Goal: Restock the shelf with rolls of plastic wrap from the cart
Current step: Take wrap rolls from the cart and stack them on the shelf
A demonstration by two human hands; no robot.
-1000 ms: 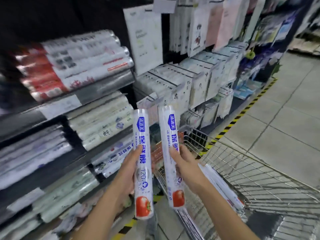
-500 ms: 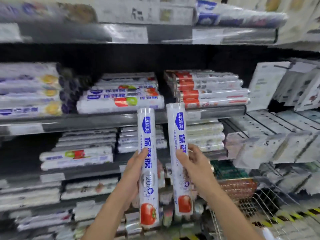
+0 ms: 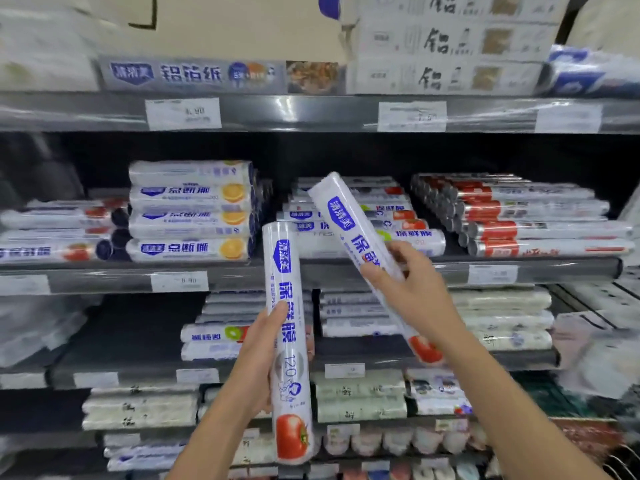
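Note:
My left hand [image 3: 258,355] grips a white plastic wrap roll [image 3: 289,341] with blue lettering and a tomato picture, held upright in front of the shelves. My right hand [image 3: 412,289] grips a second, matching roll [image 3: 349,223] that tilts up and to the left, its top end near a stack of the same rolls [image 3: 398,223] on the middle shelf [image 3: 346,268]. Only a bit of the cart's wire [image 3: 623,462] shows at the bottom right corner.
Rolls with orange pictures [image 3: 190,209] lie stacked left of the matching stack. Red-labelled rolls [image 3: 519,216] lie to its right. Foil boxes [image 3: 450,43] fill the top shelf. Lower shelves hold more wrapped rolls and bags, with a dark gap [image 3: 131,334] at lower left.
The view has swung from the cart to face the shelves and moved closer. My right hand has raised its roll and tipped it left toward the middle shelf. The left roll stays upright.

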